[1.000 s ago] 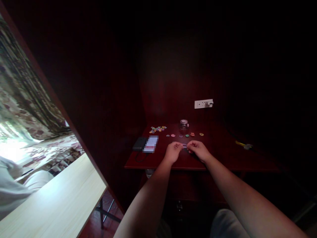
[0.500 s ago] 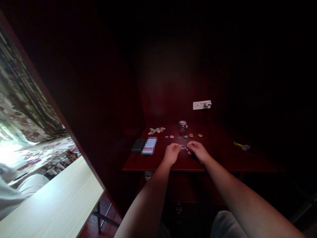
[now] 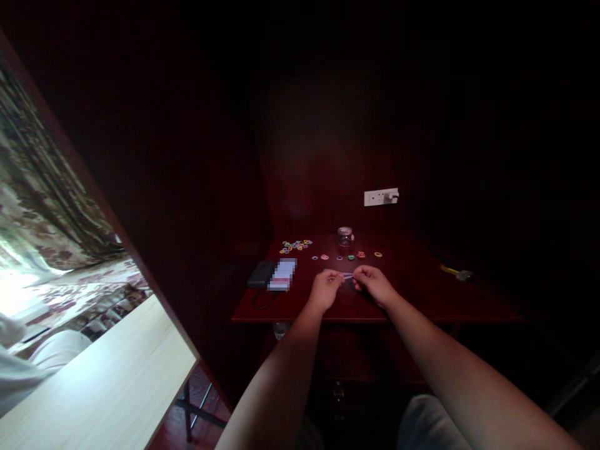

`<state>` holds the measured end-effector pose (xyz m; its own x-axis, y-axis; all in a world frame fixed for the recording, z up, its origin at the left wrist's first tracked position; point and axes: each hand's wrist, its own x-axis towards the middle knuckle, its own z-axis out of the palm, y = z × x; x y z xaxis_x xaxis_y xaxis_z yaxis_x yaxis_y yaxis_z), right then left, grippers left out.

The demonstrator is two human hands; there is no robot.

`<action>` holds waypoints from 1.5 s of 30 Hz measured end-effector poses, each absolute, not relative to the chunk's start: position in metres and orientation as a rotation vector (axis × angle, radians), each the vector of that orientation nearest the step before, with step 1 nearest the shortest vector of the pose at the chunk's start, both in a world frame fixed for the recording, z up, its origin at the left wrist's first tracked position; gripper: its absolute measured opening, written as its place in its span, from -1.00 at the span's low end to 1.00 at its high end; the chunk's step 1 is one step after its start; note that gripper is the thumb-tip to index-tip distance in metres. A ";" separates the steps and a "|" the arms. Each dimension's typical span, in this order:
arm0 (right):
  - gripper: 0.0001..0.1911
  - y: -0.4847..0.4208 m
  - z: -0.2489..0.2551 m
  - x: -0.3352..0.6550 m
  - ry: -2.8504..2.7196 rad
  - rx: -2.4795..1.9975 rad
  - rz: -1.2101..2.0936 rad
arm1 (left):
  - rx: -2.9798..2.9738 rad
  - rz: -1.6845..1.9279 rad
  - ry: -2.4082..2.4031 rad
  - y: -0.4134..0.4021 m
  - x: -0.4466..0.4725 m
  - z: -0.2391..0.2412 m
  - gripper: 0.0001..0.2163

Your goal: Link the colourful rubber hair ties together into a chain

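My left hand [image 3: 327, 287] and my right hand [image 3: 372, 284] rest on the dark red table [image 3: 422, 294], fingers pinched on the two ends of a small pale purple rubber band [image 3: 347, 275] stretched flat between them. Just beyond the hands lies a row of several small coloured bands [image 3: 349, 255]. A heap of more coloured bands [image 3: 295, 245] sits at the back left. A small glass jar [image 3: 345, 237] stands behind the row.
A dark flat case [image 3: 261, 274] with a cord and a blurred box [image 3: 284, 275] lie at the table's left. A yellow-handled tool [image 3: 452, 271] lies at the right. A white wall socket [image 3: 380, 197] sits above. A pale wooden desk [image 3: 107, 387] stands at the left.
The purple band lay open as a ring between my fingertips half a second ago; now both hands pull it flat and taut. The hands have barely shifted.
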<state>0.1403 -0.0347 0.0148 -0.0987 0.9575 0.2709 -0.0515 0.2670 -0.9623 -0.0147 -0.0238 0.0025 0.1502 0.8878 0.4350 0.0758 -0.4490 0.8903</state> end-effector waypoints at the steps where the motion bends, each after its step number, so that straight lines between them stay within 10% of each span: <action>1: -0.72 -0.035 0.015 0.140 -1.365 -0.925 1.096 | 1.677 1.378 0.937 -0.023 -0.015 0.002 -0.82; 45: -0.76 -0.037 0.015 0.139 -1.491 -0.909 1.029 | 1.755 1.260 0.997 -0.032 -0.011 0.007 -0.93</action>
